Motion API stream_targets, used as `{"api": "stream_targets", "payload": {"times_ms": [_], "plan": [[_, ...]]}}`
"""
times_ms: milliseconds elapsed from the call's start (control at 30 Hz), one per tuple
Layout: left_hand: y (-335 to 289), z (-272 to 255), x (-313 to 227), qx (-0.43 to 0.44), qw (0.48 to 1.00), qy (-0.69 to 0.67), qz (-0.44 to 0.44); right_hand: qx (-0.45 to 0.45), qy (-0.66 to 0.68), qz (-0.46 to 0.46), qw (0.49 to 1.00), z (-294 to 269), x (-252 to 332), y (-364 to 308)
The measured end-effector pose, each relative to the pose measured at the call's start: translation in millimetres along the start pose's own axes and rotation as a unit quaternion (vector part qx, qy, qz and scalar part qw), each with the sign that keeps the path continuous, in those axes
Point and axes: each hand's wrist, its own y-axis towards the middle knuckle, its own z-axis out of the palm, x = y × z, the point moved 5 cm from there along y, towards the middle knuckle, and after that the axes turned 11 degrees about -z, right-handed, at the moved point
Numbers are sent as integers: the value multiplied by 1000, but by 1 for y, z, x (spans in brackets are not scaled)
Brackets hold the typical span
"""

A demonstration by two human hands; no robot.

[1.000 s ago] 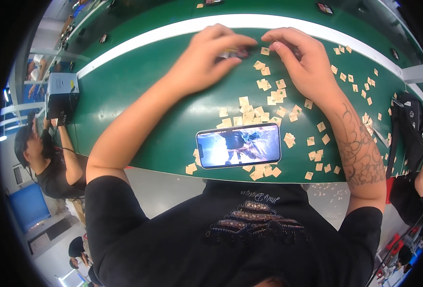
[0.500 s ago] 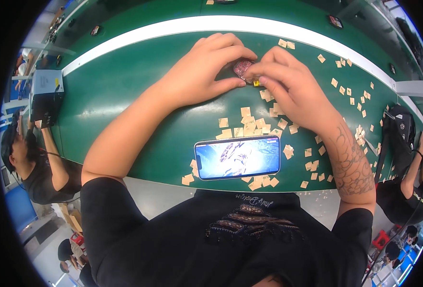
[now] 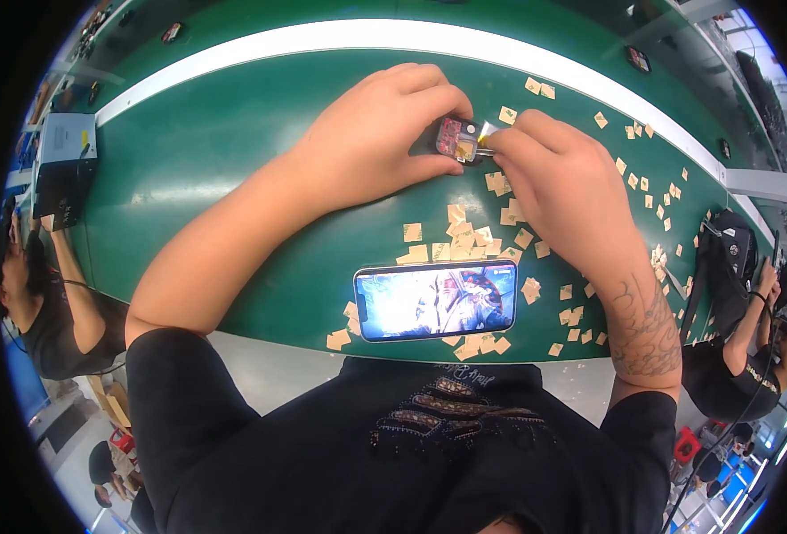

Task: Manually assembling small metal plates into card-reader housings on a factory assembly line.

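Observation:
My left hand (image 3: pixel 380 133) is closed around a small dark-cased device with a red circuit board (image 3: pixel 451 139), thumb on its near side and fingers on its far side. A tan patch (image 3: pixel 465 150) shows on the device's near right part. My right hand (image 3: pixel 562 169) pinches a small silvery piece with a yellow strip (image 3: pixel 488 133) at the device's right edge. Its fingers hide most of that piece, so its kind is unclear. Several tan adhesive squares (image 3: pixel 464 240) lie between my hands and a lit smartphone (image 3: pixel 436 301), which rests near the front edge.
More tan squares (image 3: pixel 645 183) are scattered over the right of the green table (image 3: pixel 233 222). A white rail (image 3: pixel 322 34) crosses the far side. A dark box (image 3: pixel 62 169) stands left; a black bag (image 3: pixel 733 240) lies right. One person (image 3: pixel 64 311) sits on each side.
My right hand has drawn back to the right from over the device. The device's board and the silvery piece are now more exposed. My left hand keeps its hold.

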Motion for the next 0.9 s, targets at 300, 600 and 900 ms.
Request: {"api": "stream_targets", "payload": {"times_ms": [300, 600, 900], "plan": [[-7, 2, -10, -36, 999, 12, 19, -36, 17, 27, 999, 4, 7, 3], [-8, 0, -23, -61, 997, 35, 17, -13, 4, 28, 1000, 0, 7, 0], [-5, -3, -18, -36, 999, 1, -33, -97, 191, 82, 973, 15, -19, -6]]}}
